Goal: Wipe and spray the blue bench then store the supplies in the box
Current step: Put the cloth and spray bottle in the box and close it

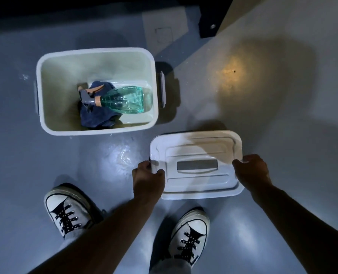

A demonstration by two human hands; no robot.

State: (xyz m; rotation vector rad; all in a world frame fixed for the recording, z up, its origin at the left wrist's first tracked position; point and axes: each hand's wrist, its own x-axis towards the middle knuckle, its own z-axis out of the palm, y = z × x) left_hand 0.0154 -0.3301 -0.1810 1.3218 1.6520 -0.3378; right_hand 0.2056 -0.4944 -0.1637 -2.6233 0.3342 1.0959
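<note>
2 hands (148,180) (252,173) gripping lid (195,155), grey floor (25,155)

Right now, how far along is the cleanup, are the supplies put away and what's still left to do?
Storing looks done: the spray bottle lies on the blue cloth inside the open box. In hand: the left hand and right hand grip opposite ends of the white lid, beside the box. Left: putting the lid on the box. The bench is out of view, so wiping can't be confirmed.
</note>
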